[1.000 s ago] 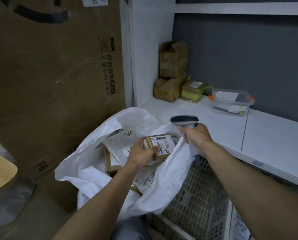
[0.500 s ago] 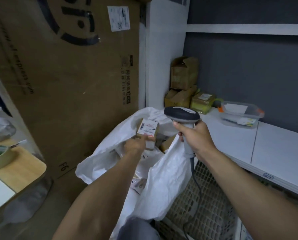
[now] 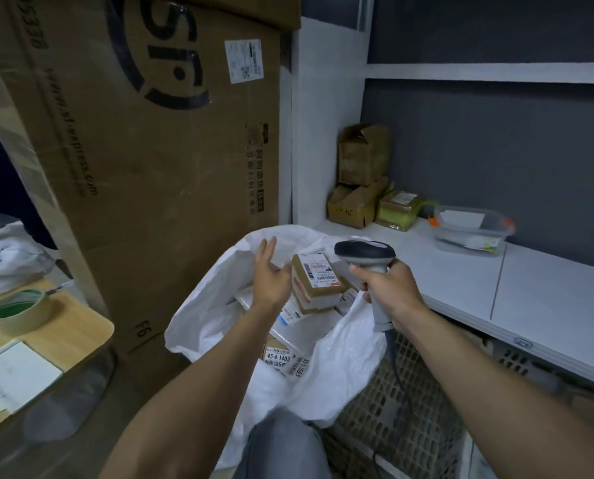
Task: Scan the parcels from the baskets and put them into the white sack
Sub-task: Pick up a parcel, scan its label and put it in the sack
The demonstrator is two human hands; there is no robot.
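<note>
Right at the middle of the frame, a small brown cardboard parcel with a white barcode label [image 3: 315, 284] lies tilted on top of the pile inside the white plastic sack [image 3: 340, 364]. Other labelled parcels [image 3: 281, 357] show beneath it, lower in the sack's open mouth. The left hand [image 3: 269, 275] hovers over the opening just left of that parcel, fingers straight and spread, holding nothing; whether its thumb touches the box, I cannot tell. Just right of the parcel, the right hand [image 3: 391, 288] is wrapped round the handle of a grey handheld barcode scanner with a dark head [image 3: 365, 252], head tipped toward the sack, its cable running down out of the fist.

Below the scanner, at the lower right of the frame, a beige perforated plastic basket [image 3: 392, 423] stands beside the sack, under the edge of a long white worktop [image 3: 548, 302]. On that worktop, at the right of the frame, sits a clear plastic tub with orange clips [image 3: 470, 229], and in the corner by the wall stand stacked worn cardboard boxes [image 3: 363, 160]. A huge brown shipping carton with black print [image 3: 133, 160] fills the upper left behind the sack. At the lower left, a roll of tan packing tape [image 3: 20, 311] rests on a small wooden worktop [image 3: 81, 335].
</note>
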